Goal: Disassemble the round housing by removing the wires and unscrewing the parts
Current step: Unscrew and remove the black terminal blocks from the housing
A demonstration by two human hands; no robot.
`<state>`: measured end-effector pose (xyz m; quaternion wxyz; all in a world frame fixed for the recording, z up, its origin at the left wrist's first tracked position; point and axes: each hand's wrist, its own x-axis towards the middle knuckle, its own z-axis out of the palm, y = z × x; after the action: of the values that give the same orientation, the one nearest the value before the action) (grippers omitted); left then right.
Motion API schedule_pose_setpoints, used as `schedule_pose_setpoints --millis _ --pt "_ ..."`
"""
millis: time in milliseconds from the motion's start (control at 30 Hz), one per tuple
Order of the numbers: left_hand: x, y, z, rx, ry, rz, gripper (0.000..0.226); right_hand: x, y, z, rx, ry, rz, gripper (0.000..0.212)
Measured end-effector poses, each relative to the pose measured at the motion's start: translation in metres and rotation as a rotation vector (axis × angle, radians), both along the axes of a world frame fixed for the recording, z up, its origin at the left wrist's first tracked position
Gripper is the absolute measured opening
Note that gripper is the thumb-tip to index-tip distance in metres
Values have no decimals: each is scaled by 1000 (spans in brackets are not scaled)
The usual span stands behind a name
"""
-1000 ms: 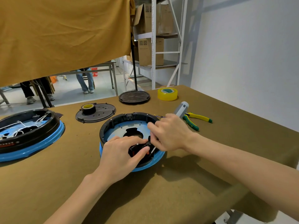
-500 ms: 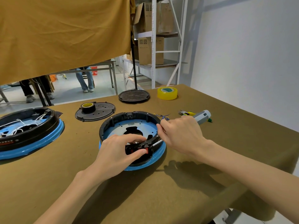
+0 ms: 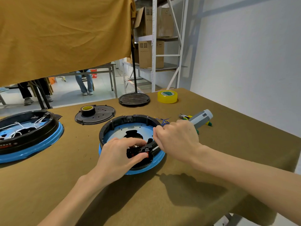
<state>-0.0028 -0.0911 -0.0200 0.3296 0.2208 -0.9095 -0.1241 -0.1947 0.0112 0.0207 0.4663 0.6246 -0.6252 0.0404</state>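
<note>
Left hand [image 3: 119, 154] pinched the black part [image 3: 140, 151] in the round housing [image 3: 130, 128]; right hand [image 3: 175, 141] gripped the screwdriver [image 3: 201, 119]. Risk: shallow angle, bit could slip off the screw.

Bright, even daylight — soft shadows, wide-angle edge stretch.
</note>
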Motion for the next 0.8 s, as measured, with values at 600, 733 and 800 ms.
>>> schedule_pose_setpoints --millis 600,733,800 --pt "1 -5 -4 -28 -9 -13 45 -10 -22 3 -43 -57 202 49" --pt "-1 -3 -8 -52 11 15 50 -6 -17 -3 -92 -117 76 49" --pt "-1 -2 -8 -65 21 16 49 -5 -23 -2 -57 -135 72 49"
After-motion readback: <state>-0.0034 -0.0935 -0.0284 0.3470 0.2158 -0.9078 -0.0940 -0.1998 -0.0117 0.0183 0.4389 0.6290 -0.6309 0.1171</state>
